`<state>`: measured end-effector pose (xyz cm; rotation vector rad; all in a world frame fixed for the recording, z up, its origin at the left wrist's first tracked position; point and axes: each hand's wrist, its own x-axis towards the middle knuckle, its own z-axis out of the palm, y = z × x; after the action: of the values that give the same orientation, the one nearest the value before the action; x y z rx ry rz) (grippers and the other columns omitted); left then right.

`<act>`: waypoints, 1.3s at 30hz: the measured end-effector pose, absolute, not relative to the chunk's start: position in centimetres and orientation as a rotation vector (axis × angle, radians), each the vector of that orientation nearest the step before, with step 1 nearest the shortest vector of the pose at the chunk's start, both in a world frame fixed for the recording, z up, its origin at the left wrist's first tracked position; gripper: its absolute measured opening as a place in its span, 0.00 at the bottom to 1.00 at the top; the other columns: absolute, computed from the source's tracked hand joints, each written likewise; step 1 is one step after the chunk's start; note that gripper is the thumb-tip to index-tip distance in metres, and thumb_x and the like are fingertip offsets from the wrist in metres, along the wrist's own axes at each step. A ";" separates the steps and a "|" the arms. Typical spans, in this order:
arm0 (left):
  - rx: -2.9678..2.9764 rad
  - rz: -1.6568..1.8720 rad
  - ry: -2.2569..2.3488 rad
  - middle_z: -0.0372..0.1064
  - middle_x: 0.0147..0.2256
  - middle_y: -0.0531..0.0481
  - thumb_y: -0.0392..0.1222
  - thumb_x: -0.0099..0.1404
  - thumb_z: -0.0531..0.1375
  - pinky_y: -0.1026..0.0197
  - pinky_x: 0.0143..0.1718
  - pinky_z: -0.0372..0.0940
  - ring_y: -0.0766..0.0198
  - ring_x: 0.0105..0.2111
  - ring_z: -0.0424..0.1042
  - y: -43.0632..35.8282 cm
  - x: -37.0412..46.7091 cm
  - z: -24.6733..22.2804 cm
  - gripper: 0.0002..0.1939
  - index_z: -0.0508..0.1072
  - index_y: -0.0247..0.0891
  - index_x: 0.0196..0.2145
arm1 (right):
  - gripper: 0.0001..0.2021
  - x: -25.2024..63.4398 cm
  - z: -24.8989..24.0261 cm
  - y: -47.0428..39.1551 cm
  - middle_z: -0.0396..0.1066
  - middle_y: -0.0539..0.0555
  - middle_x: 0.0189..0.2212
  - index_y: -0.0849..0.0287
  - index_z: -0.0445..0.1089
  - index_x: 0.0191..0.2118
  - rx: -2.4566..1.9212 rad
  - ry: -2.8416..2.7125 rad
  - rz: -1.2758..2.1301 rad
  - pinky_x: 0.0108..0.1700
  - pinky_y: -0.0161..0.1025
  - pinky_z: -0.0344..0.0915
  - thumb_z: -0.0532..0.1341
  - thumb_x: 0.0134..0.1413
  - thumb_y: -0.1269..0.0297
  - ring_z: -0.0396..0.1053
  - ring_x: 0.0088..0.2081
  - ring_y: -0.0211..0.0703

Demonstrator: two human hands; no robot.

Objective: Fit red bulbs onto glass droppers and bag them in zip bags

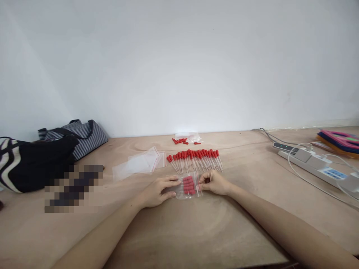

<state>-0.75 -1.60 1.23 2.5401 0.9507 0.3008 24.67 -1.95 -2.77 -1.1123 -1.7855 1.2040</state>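
A small clear zip bag (pixel 181 195) lies at the table's near middle, with several red-bulbed droppers (pixel 189 185) inside, their bulbs toward the right. My left hand (pixel 157 191) grips the bag's left end, thumb below and fingers above. At the other end, my right hand (pixel 213 183) pinches the edge by the red zip line (pixel 198 186). Just beyond the bag, a row of droppers (pixel 193 155) with red bulbs and clear stems lies side by side. Flat clear zip bags (pixel 140 164) overlap to the left of that row.
Loose red bulbs (pixel 179 141) and clear stems on plastic (pixel 193 137) lie near the wall. To the left are a black bag (pixel 42 160), a striped bag (pixel 91 138) and a blurred dark item (pixel 77 188). A power strip (pixel 314 164) with cables and coloured flat items (pixel 339 142) stand right.
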 end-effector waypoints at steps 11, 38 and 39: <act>2.804 0.272 0.952 0.65 0.49 0.50 0.36 0.63 0.48 0.48 0.52 0.54 0.58 0.50 0.62 1.9 -6.1 1.5 0.17 0.70 0.51 0.44 | 0.09 24.1 -2.1 -2.7 0.65 0.47 0.17 0.60 0.69 0.22 -1.240 -1.952 0.806 0.22 0.30 0.54 0.60 0.44 0.60 0.58 0.20 0.31; 3.191 0.978 0.690 0.71 0.39 0.47 0.35 0.63 0.52 0.60 0.39 0.68 0.64 0.38 0.70 0.7 -4.1 -0.3 0.11 0.71 0.39 0.41 | 0.10 20.2 -2.0 0.6 0.67 0.52 0.32 0.55 0.72 0.38 -0.961 -2.320 -0.049 0.32 0.34 0.56 0.56 0.50 0.62 0.63 0.33 0.38; 3.262 1.005 0.665 0.72 0.36 0.47 0.34 0.63 0.51 0.61 0.37 0.68 0.65 0.36 0.71 0.6 -4.2 -0.1 0.11 0.71 0.38 0.40 | 0.10 20.1 -2.0 0.7 0.67 0.52 0.31 0.55 0.72 0.36 -0.960 -2.331 -0.061 0.32 0.34 0.56 0.56 0.50 0.61 0.63 0.33 0.38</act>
<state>-4.16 0.63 -0.15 3.2624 0.6652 1.0054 20.13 0.72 -2.04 -0.9600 -2.3306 -0.0605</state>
